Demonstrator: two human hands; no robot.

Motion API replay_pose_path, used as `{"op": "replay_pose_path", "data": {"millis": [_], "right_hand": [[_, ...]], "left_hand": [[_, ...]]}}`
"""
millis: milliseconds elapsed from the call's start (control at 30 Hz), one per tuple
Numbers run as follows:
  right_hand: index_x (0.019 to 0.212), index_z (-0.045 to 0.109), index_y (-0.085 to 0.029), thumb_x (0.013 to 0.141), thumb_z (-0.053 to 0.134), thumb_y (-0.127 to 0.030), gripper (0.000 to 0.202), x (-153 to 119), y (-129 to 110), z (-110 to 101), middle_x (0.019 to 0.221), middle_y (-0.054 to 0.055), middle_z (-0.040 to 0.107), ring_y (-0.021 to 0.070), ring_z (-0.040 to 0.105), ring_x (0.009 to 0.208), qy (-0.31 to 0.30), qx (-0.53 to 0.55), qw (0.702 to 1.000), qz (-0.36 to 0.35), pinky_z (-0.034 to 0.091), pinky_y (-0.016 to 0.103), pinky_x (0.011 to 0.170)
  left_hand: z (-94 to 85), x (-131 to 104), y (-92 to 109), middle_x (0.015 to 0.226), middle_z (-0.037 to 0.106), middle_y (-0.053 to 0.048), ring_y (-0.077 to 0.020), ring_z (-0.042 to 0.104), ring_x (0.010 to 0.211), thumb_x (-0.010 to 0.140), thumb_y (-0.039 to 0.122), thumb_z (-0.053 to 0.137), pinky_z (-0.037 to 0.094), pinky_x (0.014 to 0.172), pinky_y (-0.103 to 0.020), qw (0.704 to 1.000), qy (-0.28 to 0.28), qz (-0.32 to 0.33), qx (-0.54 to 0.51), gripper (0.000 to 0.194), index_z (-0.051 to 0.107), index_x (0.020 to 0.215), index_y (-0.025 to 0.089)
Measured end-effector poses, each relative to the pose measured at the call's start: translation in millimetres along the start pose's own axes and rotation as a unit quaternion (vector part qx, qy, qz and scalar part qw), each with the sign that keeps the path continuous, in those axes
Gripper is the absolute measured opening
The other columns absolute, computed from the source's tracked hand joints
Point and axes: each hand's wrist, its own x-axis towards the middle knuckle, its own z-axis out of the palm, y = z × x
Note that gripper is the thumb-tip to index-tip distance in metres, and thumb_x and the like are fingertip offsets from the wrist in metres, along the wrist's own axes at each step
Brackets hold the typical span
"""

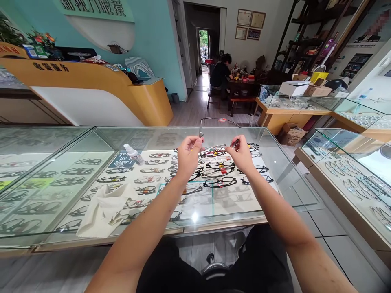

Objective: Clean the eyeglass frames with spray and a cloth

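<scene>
Above the glass counter, my two hands hold a pair of thin-framed eyeglasses [220,119] with a small red mark on it. My left hand [187,154] is closed, thumb and fingertips pinching the left side of the eyeglasses. On the other side, my right hand [241,155] is closed in a pinch around a dark slim part, seemingly the other temple. Below and between the hands lie several dark-framed glasses [220,183] in rows. Left of my left arm are a cream cloth [104,209] and a white bottle [133,154] lying tilted on the glass.
The glass display counter [290,201] spans the width before me, with more frames inside. Another glass case [345,162] stands at the right. Behind are an orange reception desk [152,103], and a person [220,73] seated at a dark table. Cardboard box [291,133] sits on the floor.
</scene>
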Motion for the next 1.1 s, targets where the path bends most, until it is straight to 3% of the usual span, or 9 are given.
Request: {"op": "replay_pose_path", "data": {"millis": [133,300,400,533,633,767,967,1100], "right_hand": [[0.098,0.054,-0.026,0.088,0.078,-0.058,0.041,-1.9,-5.4,-4.7,0.088,-0.003,0.062,0.0172,0.053,0.073,-0.015,-0.093,0.995,-0.021,0.041,0.035,0.076],[0.094,0.056,-0.025,0.09,0.074,-0.071,0.049,-0.9,-4.2,-8.2,0.095,0.0,0.068,0.0188,0.056,0.075,-0.045,-0.142,0.989,-0.014,0.043,0.036,0.075],[0.102,0.063,-0.024,0.093,0.072,-0.068,0.046,-2.0,-2.4,-8.3,0.109,0.006,0.07,0.0245,0.063,0.088,-0.045,-0.202,0.977,-0.049,0.048,0.041,0.083],[0.133,0.071,-0.022,0.093,0.077,-0.057,0.053,-10.2,-7.1,-2.2,0.14,0.017,0.064,0.0387,0.06,0.127,0.036,-0.295,0.937,-0.181,0.046,0.056,0.108],[0.142,0.069,-0.023,0.099,0.072,-0.053,0.053,-18.8,-12.3,6.6,0.143,0.016,0.068,0.0364,0.061,0.132,-0.005,-0.251,0.936,-0.245,0.045,0.056,0.116],[0.136,0.071,-0.023,0.103,0.067,-0.047,0.041,-25.2,-13.9,16.4,0.14,0.015,0.073,0.0343,0.066,0.132,-0.078,-0.183,0.941,-0.273,0.046,0.056,0.119],[0.118,0.074,-0.027,0.103,0.065,-0.046,0.025,-24.2,-9.1,18.5,0.124,0.013,0.08,0.033,0.072,0.12,-0.111,-0.102,0.96,-0.237,0.056,0.054,0.108],[0.115,0.076,-0.024,0.103,0.067,-0.05,0.029,-18.6,-6.2,10.9,0.133,0.016,0.079,0.0334,0.071,0.126,-0.098,-0.085,0.969,-0.21,0.054,0.054,0.113]], "left_hand": [[-7.7,11.0,1.9,0.109,0.076,-0.009,-0.0202,0.074,0.103,0.08,0.07,0.087,0.069,0.08,-0.034,0.997,0.046,0.0,-0.058,0.054,0.071,0.098,0.022],[-14.8,19.5,5.5,0.113,0.075,-0.009,-0.0202,0.073,0.104,0.079,0.069,0.088,0.069,0.077,-0.033,0.993,0.078,-0.008,-0.091,0.053,0.069,0.096,0.023],[-15.1,18.9,3.8,0.11,0.075,-0.009,-0.0211,0.073,0.105,0.079,0.071,0.088,0.069,0.08,-0.035,0.997,0.057,-0.003,-0.059,0.055,0.07,0.096,0.022],[-5.9,7.8,0.6,0.111,0.073,-0.01,-0.0239,0.072,0.111,0.084,0.067,0.085,0.069,0.084,-0.036,1.0,-0.017,0.023,0.005,0.048,0.073,0.097,0.022],[4.4,-4.0,-0.8,0.122,0.071,-0.012,-0.0254,0.07,0.118,0.09,0.061,0.081,0.067,0.087,-0.037,0.996,-0.064,0.05,0.042,0.04,0.076,0.095,0.022],[12.0,-13.3,-1.7,0.129,0.071,-0.013,-0.0262,0.071,0.121,0.089,0.06,0.083,0.066,0.093,-0.04,0.994,-0.1,0.04,0.025,0.038,0.078,0.095,0.022],[13.6,-17.0,6.4,0.137,0.073,-0.014,-0.029,0.073,0.126,0.088,0.057,0.086,0.061,0.109,-0.049,0.988,-0.153,-0.008,-0.017,0.034,0.082,0.092,0.024],[-0.8,-9.8,23.3,0.145,0.07,-0.013,-0.0308,0.066,0.139,0.097,0.056,0.075,0.057,0.113,-0.049,0.981,-0.16,0.046,0.098,0.034,0.084,0.114,0.027]]}}
